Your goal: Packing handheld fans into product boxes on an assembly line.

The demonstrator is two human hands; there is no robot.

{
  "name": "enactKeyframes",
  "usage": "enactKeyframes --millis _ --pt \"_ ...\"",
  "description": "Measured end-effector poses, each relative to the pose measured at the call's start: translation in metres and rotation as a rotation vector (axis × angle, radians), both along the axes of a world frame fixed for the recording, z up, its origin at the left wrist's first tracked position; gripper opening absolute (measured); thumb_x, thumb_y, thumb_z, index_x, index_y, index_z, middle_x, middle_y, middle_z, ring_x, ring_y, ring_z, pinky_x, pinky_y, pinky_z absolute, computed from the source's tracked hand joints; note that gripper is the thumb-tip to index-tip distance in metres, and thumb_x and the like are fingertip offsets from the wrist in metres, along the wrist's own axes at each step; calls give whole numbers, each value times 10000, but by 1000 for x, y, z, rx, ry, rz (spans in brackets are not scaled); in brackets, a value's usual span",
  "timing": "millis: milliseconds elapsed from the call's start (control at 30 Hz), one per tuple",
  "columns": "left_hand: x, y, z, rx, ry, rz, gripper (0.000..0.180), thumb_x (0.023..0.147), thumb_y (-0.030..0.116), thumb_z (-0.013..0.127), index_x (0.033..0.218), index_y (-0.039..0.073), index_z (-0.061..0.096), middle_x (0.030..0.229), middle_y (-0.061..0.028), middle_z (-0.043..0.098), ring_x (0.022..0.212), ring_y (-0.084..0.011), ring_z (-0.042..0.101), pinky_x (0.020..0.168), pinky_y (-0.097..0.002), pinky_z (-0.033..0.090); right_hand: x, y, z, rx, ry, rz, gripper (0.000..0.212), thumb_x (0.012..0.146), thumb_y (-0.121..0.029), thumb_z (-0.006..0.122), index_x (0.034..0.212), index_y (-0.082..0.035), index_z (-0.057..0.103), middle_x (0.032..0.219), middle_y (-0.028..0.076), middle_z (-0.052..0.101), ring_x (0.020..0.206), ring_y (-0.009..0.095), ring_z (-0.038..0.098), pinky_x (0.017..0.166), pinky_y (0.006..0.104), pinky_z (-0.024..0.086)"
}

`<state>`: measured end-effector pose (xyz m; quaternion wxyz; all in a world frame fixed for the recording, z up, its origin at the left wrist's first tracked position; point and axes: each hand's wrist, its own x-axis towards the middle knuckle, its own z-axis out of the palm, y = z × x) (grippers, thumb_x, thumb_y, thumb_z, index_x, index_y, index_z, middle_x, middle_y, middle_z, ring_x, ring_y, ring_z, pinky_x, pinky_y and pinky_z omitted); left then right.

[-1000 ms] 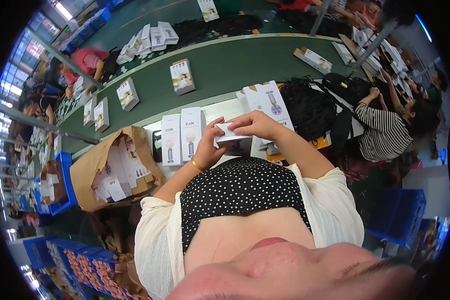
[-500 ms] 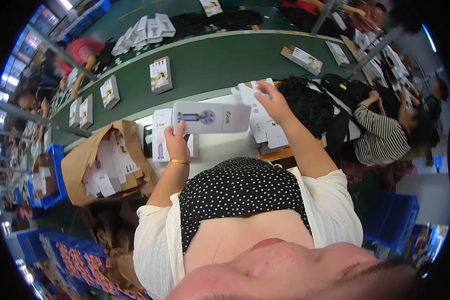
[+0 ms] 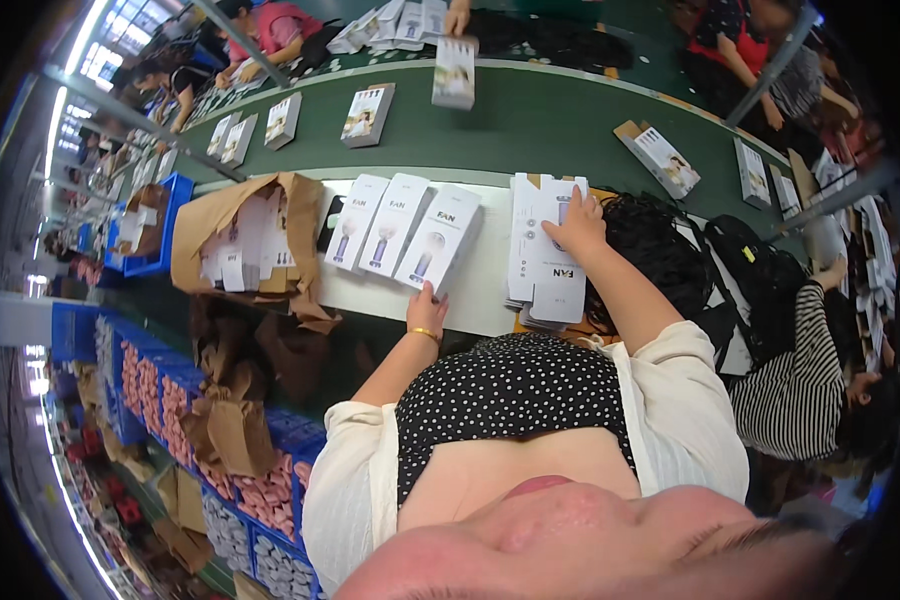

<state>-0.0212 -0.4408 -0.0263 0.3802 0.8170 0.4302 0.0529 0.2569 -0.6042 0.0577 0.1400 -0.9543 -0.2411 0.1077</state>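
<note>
Three white handheld-fan boxes stand side by side on the pale worktop (image 3: 365,298), each printed with a purple fan: a left box (image 3: 356,222), a middle box (image 3: 394,225) and a right box (image 3: 443,235). My left hand (image 3: 426,315), below the right box, grips its near lower end; part of the grip is hidden. Further right lies a stack of flat white cartons (image 3: 555,285), their printing upside down to me. Over its upper right part rests my right hand (image 3: 578,228), fingers spread and thumb out to the left.
A torn brown paper sack (image 3: 195,240) of white cartons stands left. Black cords (image 3: 650,255) heap right of the stack, beside a black bag (image 3: 755,275). Beyond runs a green conveyor (image 3: 530,125) carrying several boxes. A co-worker's hand (image 3: 457,18) touches one box (image 3: 455,75). Blue crates (image 3: 280,435) sit lower left.
My left hand has lowered the fan box, which lay sideways between my hands, beside the two others. My right hand has settled onto the carton stack. The view has shifted.
</note>
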Motion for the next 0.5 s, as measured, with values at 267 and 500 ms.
enactKeyframes --millis 267,500 --pt "-18 13 -21 -442 -177 551 308 855 278 472 1056 53 528 903 -105 520 848 -212 529 674 -357 454 -4 15 35 -174 46 -6 964 620 -451 701 1353 -70 204 1194 181 415 1119 310 428 869 437 418" --pt "-144 63 -79 -53 -497 57 234 843 203 473 1031 71 517 813 -57 524 673 -147 513 538 -238 424 -64 74 75 749 0 367 649 676 -108 654 1236 39 360 1096 233 510 1048 356 490 908 387 393"
